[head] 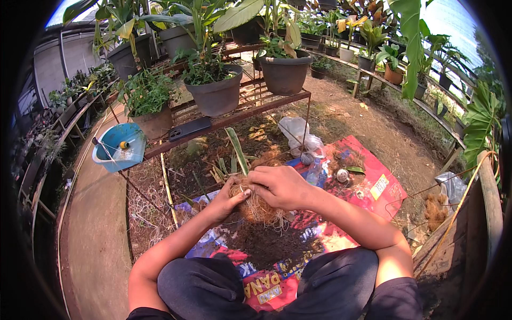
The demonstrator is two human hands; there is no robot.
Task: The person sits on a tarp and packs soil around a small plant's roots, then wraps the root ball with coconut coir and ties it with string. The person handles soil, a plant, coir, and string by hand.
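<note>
A ball of brown coconut fibre (pixel 260 213) with pale strings hanging from it is in front of me, above the printed sheet. One upright variegated leaf (pixel 237 151), like that of a snake plant, rises from its top. My left hand (pixel 227 203) grips the ball's left side, thumb across the front. On the upper right of the ball, my right hand (pixel 280 187) has its fingers pinched together near the leaf's base; whatever lies between the fingertips is hidden. Dark soil (pixel 266 244) is heaped on the sheet below both hands.
A red and blue printed plastic sheet (pixel 384 200) covers the ground. On it lie a string ball (pixel 343 175) and a clear bottle (pixel 314 173). Ahead stands a rusty metal rack (pixel 256 109) with potted plants, a black phone (pixel 190 129) and a blue basin (pixel 138 154) at its left.
</note>
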